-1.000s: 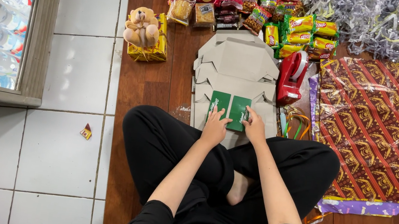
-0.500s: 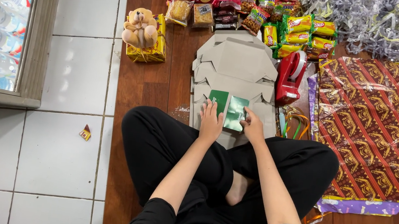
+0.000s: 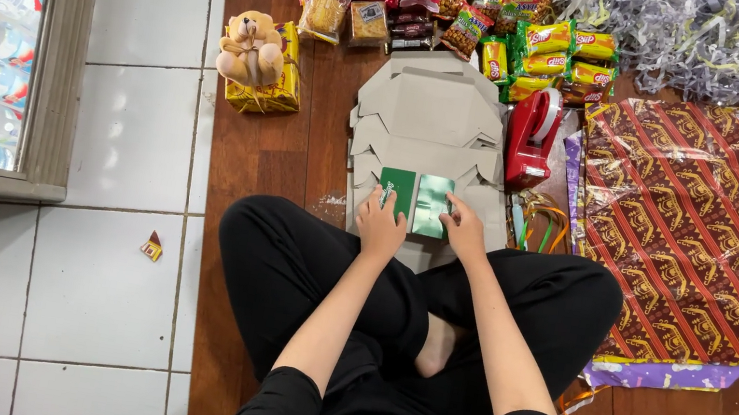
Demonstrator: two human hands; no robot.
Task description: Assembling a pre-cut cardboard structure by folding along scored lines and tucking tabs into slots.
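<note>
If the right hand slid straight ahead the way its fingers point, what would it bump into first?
Probably only more of the flat grey cardboard it rests on. The right hand points up past the green packets; the snack packs come further on.

— What surrounds the red tape dispenser (image 3: 533, 136)?
— I see snack packets (image 3: 476, 19) beyond it, patterned wrapping paper (image 3: 678, 234) to its right, and a teddy bear (image 3: 252, 46) well to its left.

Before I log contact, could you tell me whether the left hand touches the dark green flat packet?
Touching: the head view shows the left hand fingers overlapping the dark green flat packet.
</note>
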